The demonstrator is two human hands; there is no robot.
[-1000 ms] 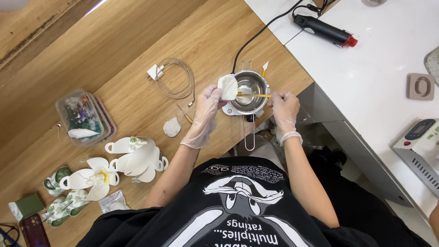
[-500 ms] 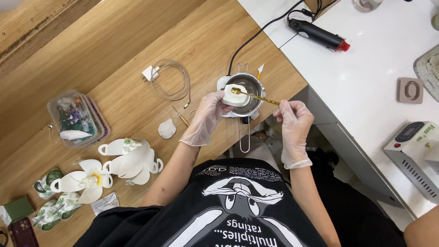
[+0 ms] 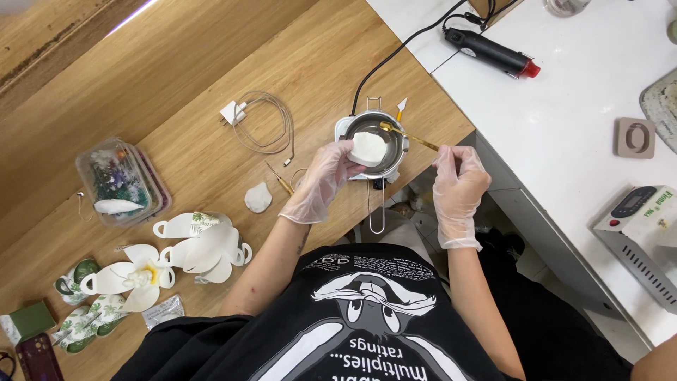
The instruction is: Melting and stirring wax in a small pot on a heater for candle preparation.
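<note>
white piece: pale, petal-shaped slab [image 3: 368, 149], held over the near rim of the small metal pot [image 3: 386, 131], which sits at the counter's right edge.
left hand: gloved [image 3: 321, 180], fingers closed around the white piece from below and the side.
right hand: gloved [image 3: 458, 185], pinched shut on the end of a thin gold spoon [image 3: 409, 137]; spoon bowl rests inside the pot, far side.
hands: apart, pot between them.
pot: on a small white heater base, black cord running off to the far edge; wire handle points toward the person.
progress: judged mid-way; spoon is in the pot, the piece's top looks plain white, whether any coating is on it cannot be told.
finished-looking: white flower shapes [image 3: 201, 243] near the counter's front left.
waiting: one more white petal [image 3: 257, 198] lying loose left of the pot.
other: clear plastic box [image 3: 120, 183] at left; charger with cable [image 3: 261, 123] mid-counter.
</note>
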